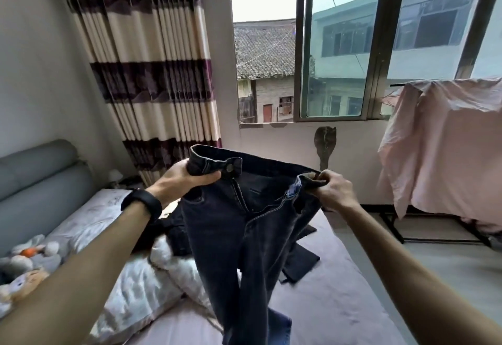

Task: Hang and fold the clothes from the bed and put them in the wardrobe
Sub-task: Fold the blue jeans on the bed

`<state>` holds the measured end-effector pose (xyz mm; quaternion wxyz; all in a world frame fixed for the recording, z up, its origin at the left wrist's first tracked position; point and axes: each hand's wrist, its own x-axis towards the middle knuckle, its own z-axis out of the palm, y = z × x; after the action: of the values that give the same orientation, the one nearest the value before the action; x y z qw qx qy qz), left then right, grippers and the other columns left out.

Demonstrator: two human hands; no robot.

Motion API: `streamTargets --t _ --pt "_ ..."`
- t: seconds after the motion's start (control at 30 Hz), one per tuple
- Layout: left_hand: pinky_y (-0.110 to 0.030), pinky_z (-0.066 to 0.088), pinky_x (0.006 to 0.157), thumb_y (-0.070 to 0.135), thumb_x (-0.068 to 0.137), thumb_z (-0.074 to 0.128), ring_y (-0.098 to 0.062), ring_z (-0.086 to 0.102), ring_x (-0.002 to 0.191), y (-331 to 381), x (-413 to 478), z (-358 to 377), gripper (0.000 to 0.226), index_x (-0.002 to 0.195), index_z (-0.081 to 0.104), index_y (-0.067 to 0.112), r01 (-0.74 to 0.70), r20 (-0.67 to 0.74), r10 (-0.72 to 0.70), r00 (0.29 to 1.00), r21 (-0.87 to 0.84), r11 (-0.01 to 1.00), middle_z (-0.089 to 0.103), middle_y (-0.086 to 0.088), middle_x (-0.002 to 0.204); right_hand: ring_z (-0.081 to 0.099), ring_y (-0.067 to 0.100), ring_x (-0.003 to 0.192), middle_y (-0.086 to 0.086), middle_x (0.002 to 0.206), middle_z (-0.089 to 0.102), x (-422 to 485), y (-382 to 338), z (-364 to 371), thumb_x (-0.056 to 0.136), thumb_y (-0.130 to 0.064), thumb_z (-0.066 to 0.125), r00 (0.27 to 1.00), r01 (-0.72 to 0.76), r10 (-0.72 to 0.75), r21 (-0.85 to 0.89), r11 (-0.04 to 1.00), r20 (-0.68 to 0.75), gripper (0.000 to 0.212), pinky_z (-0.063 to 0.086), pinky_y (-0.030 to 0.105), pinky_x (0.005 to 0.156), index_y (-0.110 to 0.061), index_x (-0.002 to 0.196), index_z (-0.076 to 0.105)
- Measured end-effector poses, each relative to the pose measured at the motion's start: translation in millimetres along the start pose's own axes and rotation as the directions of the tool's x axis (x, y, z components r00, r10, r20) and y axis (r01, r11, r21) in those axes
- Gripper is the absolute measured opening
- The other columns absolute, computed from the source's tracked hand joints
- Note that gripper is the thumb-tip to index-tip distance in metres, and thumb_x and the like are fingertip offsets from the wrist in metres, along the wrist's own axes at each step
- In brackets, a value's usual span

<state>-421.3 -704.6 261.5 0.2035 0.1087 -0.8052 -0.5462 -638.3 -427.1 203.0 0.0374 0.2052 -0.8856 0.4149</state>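
A mauve bed (336, 298) lies below a window (339, 59). A striped curtain (152, 67) hangs at the left and a pink cloth (448, 149) at the right. Dark clothes (300, 260) lie on the bed beside pillows (141, 285). Both arms reach forward, raised. The left hand (187, 175) grips one end of the waistband of the jeans (244, 241), and the right hand (332, 190) pinches the other end. The legs hang over the bed.

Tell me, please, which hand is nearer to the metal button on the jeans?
Left. The left hand grips the jeans right beside the button; the right hand holds their opposite side, farther from it.
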Motion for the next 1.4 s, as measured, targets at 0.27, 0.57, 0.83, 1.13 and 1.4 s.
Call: streamTargets --t 0.27,0.57,0.83,1.13,1.4 --pt "-0.038 0.058 0.088 0.010 0.075 0.078 -0.028 0.069 0.110 22.2 13.6 -9.2 0.050 0.122 0.065 0.003 0.099 0.090 -0.074 0.993 -0.313 0.944 0.071 -0.015 0.120 0.066 0.028 0.089 0.006 0.092 0.071 25.0 -41.9 -35.6 0.070 -0.023 0.063 0.980 -0.045 0.102 0.314 0.948 -0.169 0.024 0.057 0.042 0.080 -0.019 0.093 0.063" --pt "-0.041 0.054 0.092 0.015 0.088 0.076 -0.027 0.066 0.100 110.6 59.1 -18.3 0.026 0.105 0.058 0.008 -0.185 -0.455 0.167 0.875 0.005 0.983 0.069 -0.009 0.104 0.052 0.029 0.099 0.009 0.109 0.047 58.9 -129.1 -93.0 0.085 -0.016 0.064 0.908 0.160 -0.065 0.200 0.967 -0.415 0.036 0.044 0.039 0.080 -0.011 0.115 0.044" --pt "-0.018 0.054 0.070 0.028 0.073 0.088 -0.003 0.071 0.079 149.1 61.7 -34.4 0.020 0.087 0.074 0.023 -0.334 -0.384 0.371 0.846 0.163 0.929 0.077 0.009 0.085 0.059 0.037 0.110 0.015 0.129 0.061 65.1 -161.5 -124.0 0.096 -0.015 0.058 0.869 0.267 -0.161 0.171 0.948 -0.468 0.047 0.050 0.048 0.092 -0.017 0.140 0.041" --pt "-0.031 0.060 0.085 -0.004 0.083 0.072 -0.028 0.071 0.100 146.0 37.6 -52.2 0.026 0.106 0.074 0.006 -0.189 0.055 0.189 0.980 -0.002 0.982 0.076 -0.013 0.104 0.063 0.029 0.090 0.009 0.093 0.069 57.8 -157.5 -148.3 0.083 -0.002 0.053 0.979 0.181 -0.148 0.265 0.947 -0.138 0.027 0.058 0.043 0.084 -0.019 0.092 0.071" --pt "-0.032 0.052 0.098 0.014 0.083 0.078 -0.010 0.070 0.102 158.8 32.5 0.6 0.030 0.110 0.073 0.028 -0.282 0.296 0.178 0.939 0.362 0.888 0.076 0.008 0.104 0.050 0.029 0.072 0.014 0.071 0.049 54.7 -159.7 -116.7 0.090 -0.025 0.067 0.990 0.115 -0.140 0.472 0.874 0.019 0.034 0.043 0.040 0.073 0.009 0.086 0.062"
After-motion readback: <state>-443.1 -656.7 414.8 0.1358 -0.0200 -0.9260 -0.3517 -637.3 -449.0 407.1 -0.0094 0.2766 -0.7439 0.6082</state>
